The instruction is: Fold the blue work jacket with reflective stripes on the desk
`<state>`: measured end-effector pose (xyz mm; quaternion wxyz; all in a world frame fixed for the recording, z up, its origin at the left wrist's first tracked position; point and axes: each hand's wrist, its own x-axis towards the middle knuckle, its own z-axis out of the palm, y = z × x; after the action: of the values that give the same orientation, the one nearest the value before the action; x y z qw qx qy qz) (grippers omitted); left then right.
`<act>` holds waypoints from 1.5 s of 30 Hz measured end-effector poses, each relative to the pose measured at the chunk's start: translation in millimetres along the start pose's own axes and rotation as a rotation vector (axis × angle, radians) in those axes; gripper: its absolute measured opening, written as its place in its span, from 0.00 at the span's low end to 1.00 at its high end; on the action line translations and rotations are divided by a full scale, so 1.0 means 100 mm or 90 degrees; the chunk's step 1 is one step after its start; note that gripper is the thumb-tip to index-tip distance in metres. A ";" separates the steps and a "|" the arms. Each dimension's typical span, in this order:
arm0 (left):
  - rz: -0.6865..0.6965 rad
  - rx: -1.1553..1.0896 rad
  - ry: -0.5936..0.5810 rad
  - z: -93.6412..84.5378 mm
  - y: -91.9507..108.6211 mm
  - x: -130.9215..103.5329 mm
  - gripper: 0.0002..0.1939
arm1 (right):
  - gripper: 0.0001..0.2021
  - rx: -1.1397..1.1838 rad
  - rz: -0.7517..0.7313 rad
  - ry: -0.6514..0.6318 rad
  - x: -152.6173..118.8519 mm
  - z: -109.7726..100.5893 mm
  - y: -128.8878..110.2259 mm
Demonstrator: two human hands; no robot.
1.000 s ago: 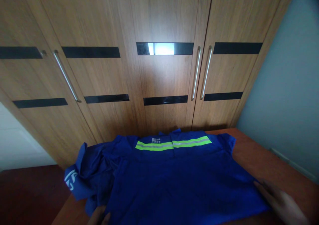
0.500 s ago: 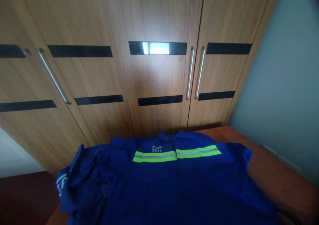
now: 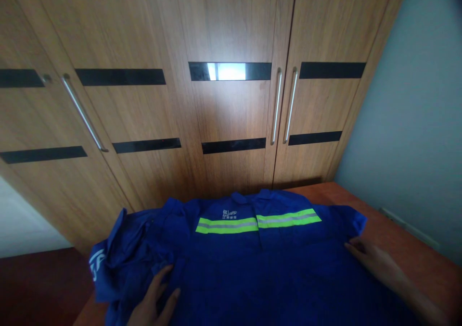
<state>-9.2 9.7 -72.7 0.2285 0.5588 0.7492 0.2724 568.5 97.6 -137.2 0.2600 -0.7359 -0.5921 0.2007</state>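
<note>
Flat on the table (image 3: 393, 230), a blue work shirt (image 3: 252, 268) lay spread, collar toward the far edge and wardrobe (image 3: 231, 100), its long axis running near to far. Both hands pressed it, fingers extended, gripping nothing: the left hand (image 3: 153, 304) near the crumpled left sleeve, the right hand (image 3: 375, 261) by the right sleeve. The shirt's hem was cut off below.

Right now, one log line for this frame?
left hand: flat on blue work shirt, open | right hand: flat near shirt's right sleeve, open | shirt: spread on wooden table, reflective stripe up
</note>
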 end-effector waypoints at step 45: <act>0.725 0.377 0.054 1.85 0.82 -0.11 0.21 | 0.22 -0.159 -0.346 -0.008 -0.84 0.84 -0.96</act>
<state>171.9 46.5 -156.2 -0.1457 0.8973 0.3869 0.1545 426.0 43.1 -144.2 0.2080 -0.5755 -0.7891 0.0543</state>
